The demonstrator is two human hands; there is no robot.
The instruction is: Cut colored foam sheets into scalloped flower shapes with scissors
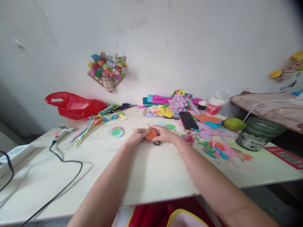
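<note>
Above the middle of the table, my left hand point(136, 136) and my right hand point(165, 134) meet around an orange paper disc point(151, 134). Fingers of both hands are closed on its edges, the left from one side and the right from the other. A small black loop point(156, 143) shows just below the disc; what it belongs to is hidden. Behind my right hand lie a green paper circle point(170, 126) and a pale blue one point(161, 124). Left of my hands, a scalloped paper flower point(116, 131) with a green centre rests flat.
A glue gun point(62, 133) with a black cord, paper strips point(85, 132) and a red plastic bag point(75, 105) occupy the left. To the right are a phone point(188, 120), colourful paper scraps point(222, 148), a green fruit point(234, 124) and a glass jar point(258, 134).
</note>
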